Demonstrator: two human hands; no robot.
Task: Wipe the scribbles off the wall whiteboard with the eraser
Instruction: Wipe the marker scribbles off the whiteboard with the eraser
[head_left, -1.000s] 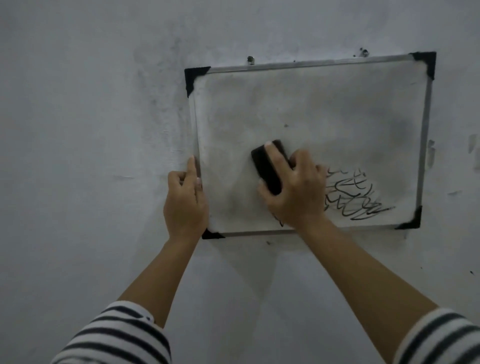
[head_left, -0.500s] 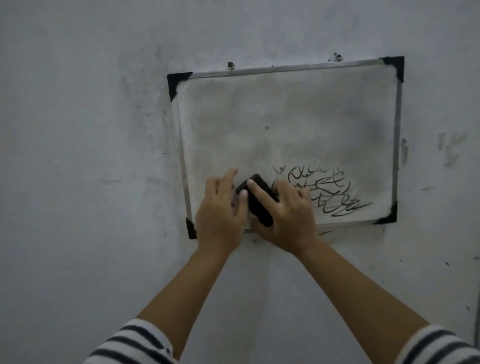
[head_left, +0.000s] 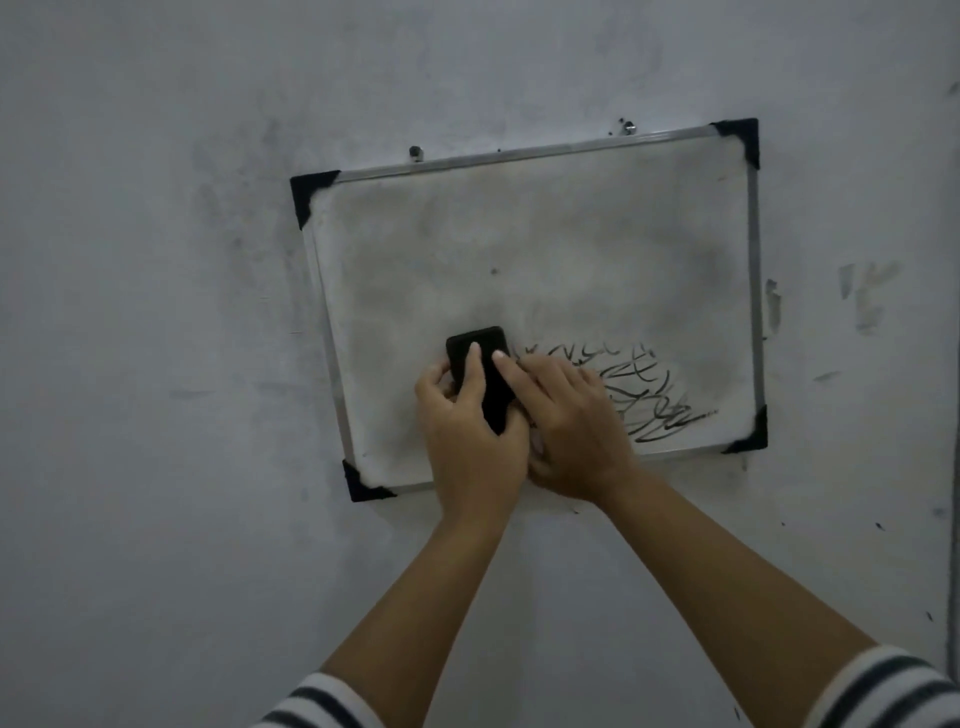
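I see both hands on the eraser (head_left: 480, 371). The left hand (head_left: 470, 441) grips its left side, fingers curled around the edge. The right hand (head_left: 569, 421) presses on it from the right, index finger laid across its face. The eraser lies flat against the whiteboard (head_left: 519, 249), above the knuckles. The scribbles (head_left: 639, 387) sit just right of the right hand. The board hangs tilted on the wall (head_left: 156, 312). Striped sleeves (head_left: 322, 701) show below.
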